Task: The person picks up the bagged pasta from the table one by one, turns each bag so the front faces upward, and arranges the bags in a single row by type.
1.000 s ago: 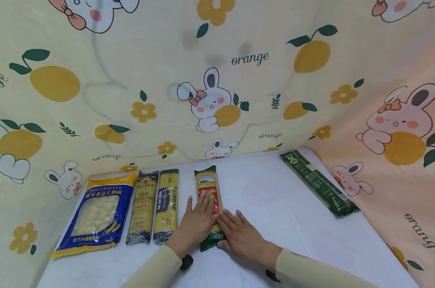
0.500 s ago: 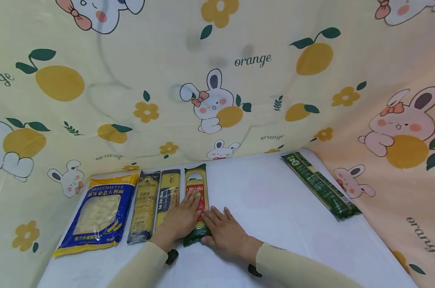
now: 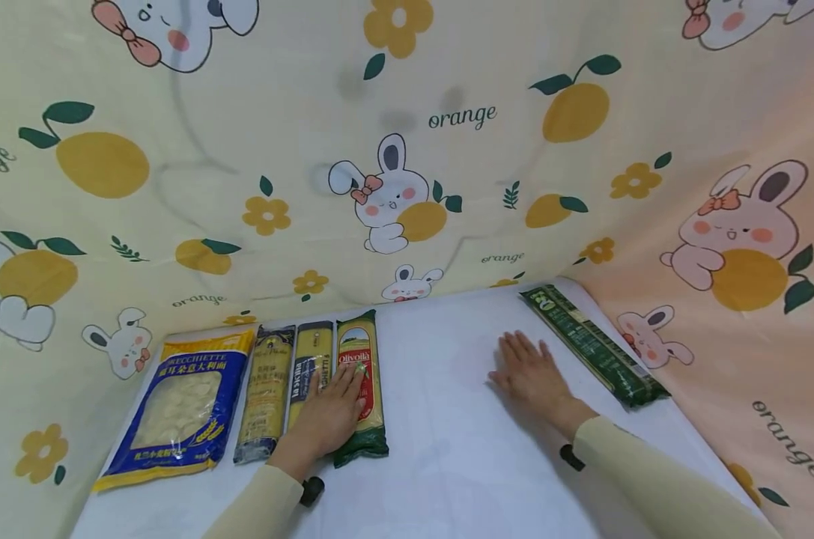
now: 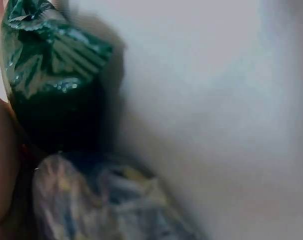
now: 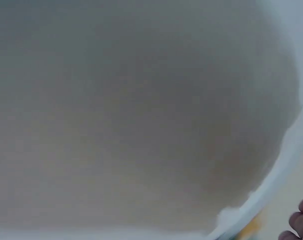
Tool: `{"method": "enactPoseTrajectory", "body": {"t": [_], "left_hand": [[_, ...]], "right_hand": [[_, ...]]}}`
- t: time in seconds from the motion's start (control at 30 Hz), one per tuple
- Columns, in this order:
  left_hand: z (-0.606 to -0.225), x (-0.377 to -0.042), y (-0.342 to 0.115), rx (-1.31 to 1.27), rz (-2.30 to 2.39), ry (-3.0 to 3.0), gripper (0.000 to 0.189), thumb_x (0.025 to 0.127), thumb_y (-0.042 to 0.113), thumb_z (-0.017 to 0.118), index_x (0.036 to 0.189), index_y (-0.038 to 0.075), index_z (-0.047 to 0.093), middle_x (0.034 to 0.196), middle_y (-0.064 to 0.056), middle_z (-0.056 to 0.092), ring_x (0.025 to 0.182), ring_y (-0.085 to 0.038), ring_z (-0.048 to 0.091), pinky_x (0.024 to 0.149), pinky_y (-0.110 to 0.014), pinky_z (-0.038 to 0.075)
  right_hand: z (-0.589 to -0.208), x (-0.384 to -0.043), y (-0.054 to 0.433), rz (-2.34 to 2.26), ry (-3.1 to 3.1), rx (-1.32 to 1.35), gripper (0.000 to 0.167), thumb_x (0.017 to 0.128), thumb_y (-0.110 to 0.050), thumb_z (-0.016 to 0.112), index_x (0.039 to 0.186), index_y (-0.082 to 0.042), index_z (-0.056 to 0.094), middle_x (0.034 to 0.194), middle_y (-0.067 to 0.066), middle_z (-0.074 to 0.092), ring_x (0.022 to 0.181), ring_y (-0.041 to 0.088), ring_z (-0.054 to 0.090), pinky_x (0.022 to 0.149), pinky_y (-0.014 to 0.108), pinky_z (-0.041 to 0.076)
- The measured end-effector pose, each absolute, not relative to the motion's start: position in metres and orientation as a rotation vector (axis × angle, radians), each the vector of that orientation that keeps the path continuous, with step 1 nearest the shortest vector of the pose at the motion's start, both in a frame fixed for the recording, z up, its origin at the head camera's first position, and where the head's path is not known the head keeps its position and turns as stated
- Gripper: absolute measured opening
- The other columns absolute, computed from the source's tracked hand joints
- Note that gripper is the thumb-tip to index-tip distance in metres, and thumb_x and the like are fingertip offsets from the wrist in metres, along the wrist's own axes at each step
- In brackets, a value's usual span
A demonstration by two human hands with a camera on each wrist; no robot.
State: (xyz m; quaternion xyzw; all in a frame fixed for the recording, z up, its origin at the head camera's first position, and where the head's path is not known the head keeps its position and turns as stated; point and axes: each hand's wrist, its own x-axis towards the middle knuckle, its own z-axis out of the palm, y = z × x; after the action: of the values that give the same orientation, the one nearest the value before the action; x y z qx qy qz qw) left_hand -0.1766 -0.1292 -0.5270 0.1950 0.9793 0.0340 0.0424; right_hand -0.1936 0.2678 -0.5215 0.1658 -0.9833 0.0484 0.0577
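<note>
My left hand (image 3: 329,419) lies with extended fingers over a red, yellow and green Olivoilà pasta packet (image 3: 373,408). It also covers part of the La Sicilia spaghetti packet (image 3: 314,346) just left of it. In the left wrist view, the green crimped end (image 4: 54,65) of the Olivoilà packet shows beside a blurred clear-and-dark packet end (image 4: 116,205). Palm down over the white tabletop, my right hand (image 3: 531,378) holds nothing, its fingers towards the back. Nearest to it, on its right, is a long dark green packet (image 3: 591,344). Fingertips (image 5: 302,220) peek into the right wrist view's corner.
Further left lie a yellowish long pasta packet (image 3: 266,397) and a wide blue-and-yellow orecchiette bag (image 3: 180,404). A printed cloth (image 3: 299,150) rises behind the white table (image 3: 447,464) and along its right side.
Both hands slid the Olivoilà packet left until it lay beside the La Sicilia packet. My right hand then left it and moved right, towards the dark green packet; the left stays on it.
</note>
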Motion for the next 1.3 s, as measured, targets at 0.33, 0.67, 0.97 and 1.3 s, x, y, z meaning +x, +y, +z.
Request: {"method": "enactPoseTrajectory", "body": {"t": [0.33, 0.67, 0.97, 1.3], "left_hand": [[-0.525, -0.176, -0.127, 0.592, 0.193, 2.943, 0.061, 0.113, 0.041, 0.044, 0.166, 0.011, 0.035, 0.175, -0.010, 0.026, 0.163, -0.031, 0.019, 0.126, -0.071, 0.009], [-0.521, -0.180, -0.127, 0.574, 0.230, 2.915, 0.059, 0.114, 0.038, 0.043, 0.165, 0.011, 0.035, 0.175, -0.009, 0.023, 0.164, -0.031, 0.017, 0.127, -0.071, 0.007], [-0.522, -0.179, -0.130, 0.568, 0.239, 2.923, 0.061, 0.113, 0.040, 0.044, 0.166, 0.011, 0.034, 0.175, -0.009, 0.024, 0.164, -0.031, 0.016, 0.127, -0.069, 0.007], [-0.522, -0.178, -0.131, 0.560, 0.254, 2.922, 0.061, 0.113, 0.041, 0.044, 0.166, 0.012, 0.033, 0.176, -0.008, 0.024, 0.164, -0.030, 0.015, 0.128, -0.068, 0.006]], "right_hand": [[-0.517, -0.187, 0.397, 0.158, -3.105, 0.126, 0.086, 0.110, -0.054, 0.045, 0.161, 0.013, 0.022, 0.165, 0.039, 0.023, 0.152, 0.060, 0.019, 0.119, 0.078, 0.013], [-0.529, -0.184, 0.400, 0.311, -3.221, 0.026, 0.101, 0.108, -0.064, 0.038, 0.163, 0.013, 0.002, 0.169, 0.039, 0.004, 0.153, 0.064, 0.005, 0.117, 0.081, 0.003], [-0.528, -0.178, 0.379, 0.369, -3.243, 0.036, 0.098, 0.109, -0.064, 0.034, 0.164, 0.010, 0.002, 0.171, 0.035, 0.002, 0.155, 0.061, 0.001, 0.117, 0.081, 0.001], [-0.532, -0.169, 0.371, 0.256, -3.215, 0.030, 0.095, 0.107, -0.067, 0.037, 0.167, 0.004, 0.012, 0.171, 0.032, 0.012, 0.154, 0.063, 0.005, 0.112, 0.087, 0.000]]}}
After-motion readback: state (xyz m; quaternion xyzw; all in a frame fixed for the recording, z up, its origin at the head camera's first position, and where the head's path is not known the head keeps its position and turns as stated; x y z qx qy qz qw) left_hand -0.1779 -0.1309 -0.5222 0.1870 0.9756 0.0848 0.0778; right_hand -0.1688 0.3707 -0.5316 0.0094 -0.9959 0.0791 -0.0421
